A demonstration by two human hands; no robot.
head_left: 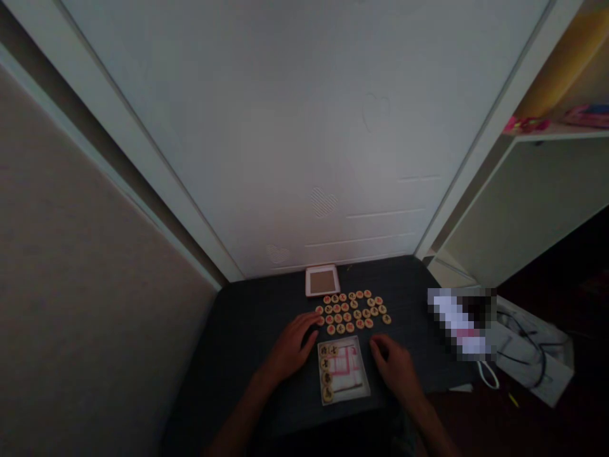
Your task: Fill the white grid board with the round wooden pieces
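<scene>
Several round wooden pieces [347, 316] with red or black characters lie in rough rows on the dark table. My left hand [294, 344] is at the left end of these rows, its fingers apart and its fingertips touching or just beside the leftmost pieces. Nearer to me stands a shallow white box [366, 374] with larger-looking pieces [325, 379] along its left side and top left corner, over a pink-lined white bottom. My right hand [392, 362] rests on the table right of the box, its fingers curled together; whether they hold anything is hidden.
A pinkish-white lid or tray [322, 281] lies behind the pieces, near the white panel [304, 127]. The dark table [223, 336] ends at the right beside a white box with cables [547, 362]. A blurred patch covers something there.
</scene>
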